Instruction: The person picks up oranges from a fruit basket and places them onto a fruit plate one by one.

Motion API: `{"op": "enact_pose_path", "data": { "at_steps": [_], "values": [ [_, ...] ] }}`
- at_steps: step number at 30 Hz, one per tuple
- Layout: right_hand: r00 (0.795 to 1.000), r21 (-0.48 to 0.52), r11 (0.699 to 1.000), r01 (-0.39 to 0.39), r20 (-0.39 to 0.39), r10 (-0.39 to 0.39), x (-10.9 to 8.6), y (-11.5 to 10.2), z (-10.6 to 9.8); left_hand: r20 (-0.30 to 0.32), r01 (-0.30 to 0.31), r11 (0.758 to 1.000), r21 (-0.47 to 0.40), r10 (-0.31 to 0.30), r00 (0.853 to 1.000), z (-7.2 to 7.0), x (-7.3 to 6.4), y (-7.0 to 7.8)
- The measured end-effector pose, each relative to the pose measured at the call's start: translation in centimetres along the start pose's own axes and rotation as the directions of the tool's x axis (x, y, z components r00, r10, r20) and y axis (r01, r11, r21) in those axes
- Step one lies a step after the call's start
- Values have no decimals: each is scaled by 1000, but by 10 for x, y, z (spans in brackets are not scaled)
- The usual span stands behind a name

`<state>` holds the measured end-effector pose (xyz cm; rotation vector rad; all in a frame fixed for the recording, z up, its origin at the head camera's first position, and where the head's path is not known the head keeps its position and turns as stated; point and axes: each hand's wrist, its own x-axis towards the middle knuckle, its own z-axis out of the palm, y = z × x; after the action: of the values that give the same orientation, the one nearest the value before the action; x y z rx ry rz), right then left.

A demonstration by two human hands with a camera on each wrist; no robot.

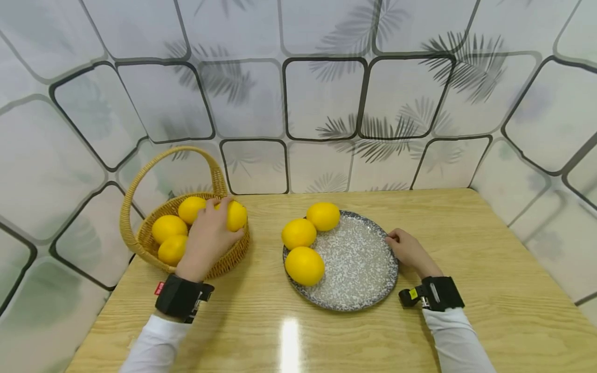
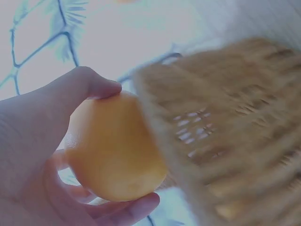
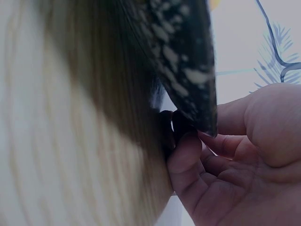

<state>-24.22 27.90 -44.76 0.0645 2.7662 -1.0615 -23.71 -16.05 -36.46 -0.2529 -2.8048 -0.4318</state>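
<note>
And there the left hand (image 1: 209, 237) gripped a lemon (image 1: 237, 216) by the basket (image 1: 237, 257), the right hand (image 1: 410, 253) pinching the plate (image 1: 359, 259) rim!

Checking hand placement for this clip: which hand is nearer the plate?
Right. The right hand grips the rim on the right side of the plate; the left hand is off to its left, at the basket, holding a fruit.
</note>
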Motion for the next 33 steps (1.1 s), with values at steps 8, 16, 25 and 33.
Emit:
{"op": "enact_pose_path", "data": {
  "at_steps": [8,16,25,33],
  "values": [
    [1000,-19,1000,21,-5,-21,0,0,0,-40,-81,997,-8,80,996,4,0,39],
    [1000,1,1000,11,-7,-11,0,-1,0,-18,-159,987,-10,159,987,18,3,76],
    [1000,2,1000,-7,-7,7,0,1,2,69,-310,950,-27,312,948,43,4,125],
    [1000,-3,1000,-10,-20,10,2,0,1,157,-366,928,-71,372,915,63,12,153]
  ]
}}
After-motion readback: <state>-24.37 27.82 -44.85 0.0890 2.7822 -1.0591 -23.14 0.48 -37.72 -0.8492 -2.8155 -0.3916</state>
